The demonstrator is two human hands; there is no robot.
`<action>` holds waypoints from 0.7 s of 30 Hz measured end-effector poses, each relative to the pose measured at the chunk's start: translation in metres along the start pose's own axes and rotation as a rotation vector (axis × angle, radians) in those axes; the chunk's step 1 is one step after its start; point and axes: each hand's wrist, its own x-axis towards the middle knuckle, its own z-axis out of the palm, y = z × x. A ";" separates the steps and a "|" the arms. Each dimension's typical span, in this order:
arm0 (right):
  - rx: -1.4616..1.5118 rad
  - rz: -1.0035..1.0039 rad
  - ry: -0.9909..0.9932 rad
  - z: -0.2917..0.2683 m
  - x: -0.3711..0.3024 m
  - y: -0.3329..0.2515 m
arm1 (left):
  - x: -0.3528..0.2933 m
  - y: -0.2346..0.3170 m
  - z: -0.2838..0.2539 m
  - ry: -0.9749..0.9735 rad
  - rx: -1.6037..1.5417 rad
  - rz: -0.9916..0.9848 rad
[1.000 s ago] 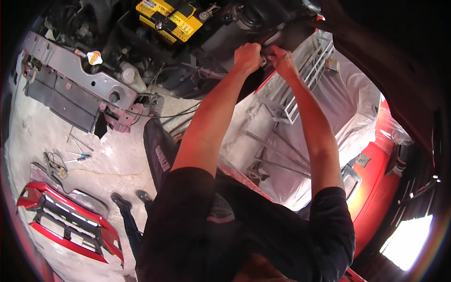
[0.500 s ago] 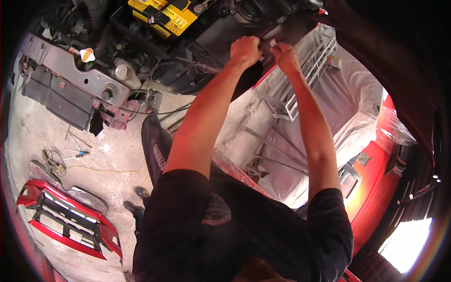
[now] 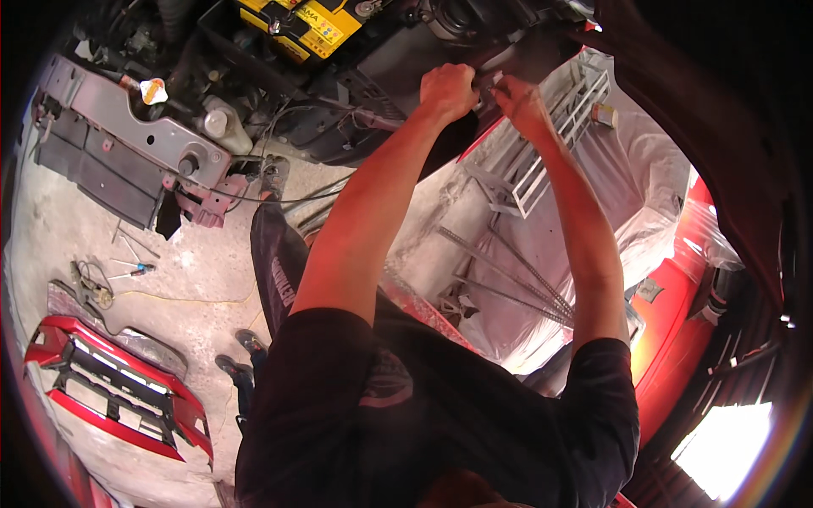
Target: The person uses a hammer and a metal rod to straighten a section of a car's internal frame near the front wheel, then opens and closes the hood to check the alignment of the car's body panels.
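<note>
Both my arms reach forward into a car's open engine bay, to a dark body panel (image 3: 402,57). My left hand (image 3: 448,90) is closed, with its fingers curled at the edge of that panel; what they grip, if anything, is hidden. Close beside it on the right, my right hand (image 3: 522,105) is closed in a pinch. At its fingertips shows a small pale piece (image 3: 497,78), too small to name. A yellow car battery (image 3: 318,30) sits to the left of my hands, farther up in the bay.
At left are a grey radiator support (image 3: 127,118) and a white plastic reservoir (image 3: 222,120). A red bumper (image 3: 123,389) and several tools (image 3: 135,267) lie on the floor. To the right stand a white metal rack (image 3: 542,161) and a plastic-covered red car (image 3: 669,313). Another person's feet (image 3: 241,360) show at lower left.
My right hand has shifted slightly right and turned a little, its fingers still pinched. The left hand stays closed at nearly the same spot. The whole view has moved slightly.
</note>
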 end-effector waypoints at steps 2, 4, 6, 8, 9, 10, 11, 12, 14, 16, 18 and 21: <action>-0.032 -0.116 -0.009 -0.005 0.002 -0.003 | 0.000 0.000 0.001 0.008 -0.004 0.006; -0.047 -0.199 -0.024 -0.010 0.003 -0.005 | -0.001 -0.001 0.002 0.007 -0.005 0.007; -0.049 -0.037 -0.088 -0.013 0.004 -0.005 | -0.002 -0.002 0.003 0.049 0.030 0.043; -0.051 0.126 -0.158 -0.012 0.006 -0.001 | -0.002 -0.003 0.003 0.045 0.010 0.047; -0.105 0.084 -0.196 -0.011 0.008 0.002 | -0.002 -0.003 0.004 0.033 -0.010 0.043; -0.169 0.046 -0.250 -0.010 0.011 0.006 | -0.002 -0.003 0.004 0.040 -0.015 0.048; -0.163 0.039 -0.243 -0.009 0.014 0.011 | -0.002 -0.003 0.005 0.043 -0.020 0.036; -0.207 -0.071 -0.262 -0.008 0.019 0.016 | -0.001 -0.003 0.005 0.031 -0.026 0.019; -0.249 -0.186 -0.283 -0.008 0.028 0.025 | -0.001 -0.002 0.006 0.050 -0.023 0.010; -0.174 0.162 -0.515 -0.009 0.036 0.031 | 0.000 -0.002 0.006 0.051 -0.026 -0.001; -0.297 0.006 -0.509 -0.009 0.040 0.033 | 0.001 -0.002 0.006 0.032 -0.025 -0.002; -0.508 -0.221 -0.483 -0.007 0.040 0.028 | 0.001 -0.001 0.006 0.027 -0.052 -0.011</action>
